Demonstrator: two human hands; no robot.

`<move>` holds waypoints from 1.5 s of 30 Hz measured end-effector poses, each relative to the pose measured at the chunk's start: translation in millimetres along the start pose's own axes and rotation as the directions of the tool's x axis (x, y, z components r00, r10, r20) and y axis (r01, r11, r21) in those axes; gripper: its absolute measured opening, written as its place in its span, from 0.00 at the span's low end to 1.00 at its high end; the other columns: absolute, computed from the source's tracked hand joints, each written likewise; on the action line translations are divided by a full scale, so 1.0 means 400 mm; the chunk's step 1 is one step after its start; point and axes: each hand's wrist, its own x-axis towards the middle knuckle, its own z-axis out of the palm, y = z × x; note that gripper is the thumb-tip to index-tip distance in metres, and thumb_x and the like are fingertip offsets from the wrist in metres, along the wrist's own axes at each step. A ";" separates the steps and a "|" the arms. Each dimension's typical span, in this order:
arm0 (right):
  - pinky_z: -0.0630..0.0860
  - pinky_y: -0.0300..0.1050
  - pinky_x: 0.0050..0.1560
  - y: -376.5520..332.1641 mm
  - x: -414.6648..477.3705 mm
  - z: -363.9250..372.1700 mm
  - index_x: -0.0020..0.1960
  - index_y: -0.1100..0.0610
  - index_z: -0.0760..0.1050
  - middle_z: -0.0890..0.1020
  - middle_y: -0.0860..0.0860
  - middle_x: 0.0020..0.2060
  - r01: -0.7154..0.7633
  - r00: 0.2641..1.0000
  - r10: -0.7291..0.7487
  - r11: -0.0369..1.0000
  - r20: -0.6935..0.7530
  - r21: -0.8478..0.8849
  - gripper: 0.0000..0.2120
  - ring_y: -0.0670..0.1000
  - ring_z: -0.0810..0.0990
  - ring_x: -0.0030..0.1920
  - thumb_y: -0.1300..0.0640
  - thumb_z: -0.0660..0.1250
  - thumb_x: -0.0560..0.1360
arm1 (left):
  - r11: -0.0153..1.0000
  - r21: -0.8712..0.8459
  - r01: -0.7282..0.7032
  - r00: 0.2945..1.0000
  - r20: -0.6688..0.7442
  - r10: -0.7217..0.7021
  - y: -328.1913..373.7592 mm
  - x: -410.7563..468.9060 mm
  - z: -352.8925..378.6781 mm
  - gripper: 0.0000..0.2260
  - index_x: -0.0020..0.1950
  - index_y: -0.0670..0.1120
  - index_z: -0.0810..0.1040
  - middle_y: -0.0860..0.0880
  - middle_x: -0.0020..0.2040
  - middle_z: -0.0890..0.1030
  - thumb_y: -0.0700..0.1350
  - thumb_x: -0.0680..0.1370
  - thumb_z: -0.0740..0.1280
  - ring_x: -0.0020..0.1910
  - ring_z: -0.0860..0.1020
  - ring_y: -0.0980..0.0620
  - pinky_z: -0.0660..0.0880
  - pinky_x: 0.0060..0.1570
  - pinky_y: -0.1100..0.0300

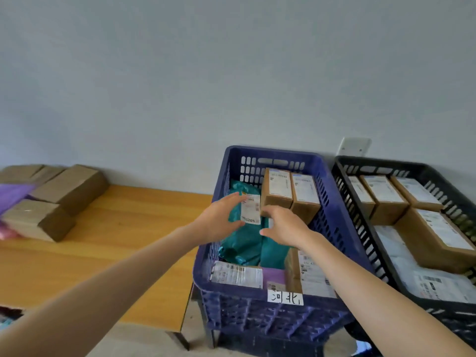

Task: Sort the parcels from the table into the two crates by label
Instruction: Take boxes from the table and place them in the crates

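Note:
A teal bag parcel point(242, 243) with a white shipping label lies in the blue crate point(244, 313), which carries a handwritten white tag point(285, 297) on its front. My left hand point(219, 217) hovers at the parcel's left side, fingers and thumb spread around the label's edge. Just right of the label is my right hand point(283, 228), fingers apart, holding nothing. The blue crate also holds two upright cardboard boxes point(278, 189) at the back, plus a box and flat parcels at the front. The black crate point(360, 220) on the right holds several boxes and white bags.
The wooden table point(116, 240) on the left bears cardboard boxes point(69, 189), a purple bag point(13, 194) and a pink bag point(6, 231) at its far left. A grey wall stands behind. The crates sit side by side, right of the table's edge.

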 end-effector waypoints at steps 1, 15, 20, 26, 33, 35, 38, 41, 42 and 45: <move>0.70 0.51 0.67 -0.036 0.009 -0.001 0.77 0.54 0.59 0.68 0.54 0.73 0.023 1.000 -0.023 1.000 -0.013 0.014 0.32 0.55 0.70 0.70 0.53 0.68 0.77 | 1.000 -0.006 0.007 1.000 -0.026 -0.007 -0.023 -0.012 -0.031 0.30 0.77 0.53 0.59 0.51 0.78 0.59 0.47 0.78 0.68 0.75 0.59 0.51 0.57 0.71 0.59; 0.65 0.47 0.70 -0.618 0.191 0.150 0.77 0.54 0.59 0.64 0.52 0.75 0.241 0.970 -0.239 0.963 -0.036 0.121 0.29 0.52 0.64 0.73 0.53 0.65 0.79 | 0.982 -0.095 0.162 0.955 -0.237 -0.180 -0.507 -0.274 -0.390 0.27 0.77 0.52 0.60 0.51 0.75 0.64 0.48 0.80 0.65 0.74 0.62 0.51 0.63 0.66 0.59; 0.65 0.46 0.69 -0.812 0.251 0.278 0.76 0.57 0.61 0.66 0.55 0.73 0.283 0.958 -0.288 0.946 0.008 0.157 0.28 0.53 0.66 0.72 0.56 0.66 0.79 | 0.951 -0.169 0.259 0.917 -0.266 -0.297 -0.691 -0.405 -0.456 0.26 0.76 0.53 0.62 0.52 0.74 0.66 0.47 0.79 0.66 0.67 0.72 0.51 0.71 0.58 0.61; 0.71 0.42 0.59 -0.986 0.328 0.419 0.72 0.58 0.65 0.71 0.55 0.70 0.297 0.950 -0.313 0.921 0.022 0.252 0.25 0.53 0.73 0.67 0.58 0.67 0.78 | 0.911 -0.220 0.350 0.872 -0.280 -0.403 -0.878 -0.531 -0.497 0.26 0.75 0.51 0.63 0.48 0.72 0.68 0.46 0.78 0.67 0.70 0.68 0.48 0.68 0.66 0.54; 0.73 0.43 0.53 -1.102 0.440 0.545 0.71 0.57 0.66 0.71 0.55 0.69 0.212 0.964 -0.256 0.907 0.076 0.365 0.23 0.53 0.74 0.64 0.57 0.67 0.78 | 0.867 -0.294 0.401 0.833 -0.277 -0.479 -1.074 -0.558 -0.520 0.25 0.74 0.52 0.65 0.50 0.71 0.70 0.46 0.78 0.67 0.67 0.70 0.53 0.66 0.58 0.66; 0.73 0.41 0.52 -1.130 0.487 0.578 0.71 0.57 0.66 0.70 0.55 0.70 0.185 0.963 -0.245 0.901 0.108 0.392 0.23 0.53 0.74 0.65 0.58 0.66 0.78 | 0.848 -0.312 0.429 0.821 -0.256 -0.510 -1.137 -0.547 -0.528 0.25 0.74 0.54 0.64 0.50 0.71 0.70 0.46 0.78 0.67 0.60 0.72 0.56 0.65 0.48 0.72; 0.72 0.41 0.51 -1.173 0.568 0.612 0.71 0.57 0.66 0.69 0.55 0.70 0.150 0.963 -0.230 0.889 0.139 0.434 0.22 0.52 0.74 0.65 0.57 0.65 0.79 | 0.829 -0.308 0.467 0.811 -0.226 -0.540 -1.231 -0.517 -0.550 0.25 0.74 0.55 0.64 0.50 0.68 0.74 0.47 0.79 0.66 0.52 0.73 0.59 0.64 0.37 0.76; 0.73 0.43 0.56 -1.219 0.655 0.639 0.70 0.57 0.67 0.69 0.56 0.70 0.106 0.968 -0.199 0.873 0.150 0.477 0.20 0.52 0.74 0.65 0.58 0.64 0.79 | 0.809 -0.286 0.513 0.804 -0.171 -0.570 -1.316 -0.481 -0.578 0.24 0.74 0.56 0.63 0.48 0.58 0.80 0.48 0.79 0.66 0.47 0.73 0.58 0.67 0.40 0.73; 0.73 0.44 0.57 -1.234 0.685 0.648 0.70 0.57 0.67 0.70 0.56 0.70 0.090 0.970 -0.188 0.868 0.156 0.489 0.20 0.52 0.74 0.65 0.58 0.64 0.80 | 0.796 -0.287 0.533 0.796 -0.148 -0.587 -1.344 -0.468 -0.587 0.24 0.74 0.56 0.64 0.48 0.57 0.80 0.49 0.79 0.65 0.49 0.74 0.57 0.72 0.48 0.67; 0.71 0.42 0.58 -1.270 0.747 0.675 0.70 0.57 0.67 0.70 0.55 0.70 0.052 0.968 -0.169 0.857 0.184 0.512 0.20 0.51 0.74 0.64 0.57 0.64 0.80 | 0.770 -0.267 0.579 0.781 -0.091 -0.618 -1.414 -0.444 -0.607 0.24 0.73 0.57 0.63 0.50 0.64 0.76 0.50 0.79 0.65 0.63 0.73 0.51 0.67 0.66 0.45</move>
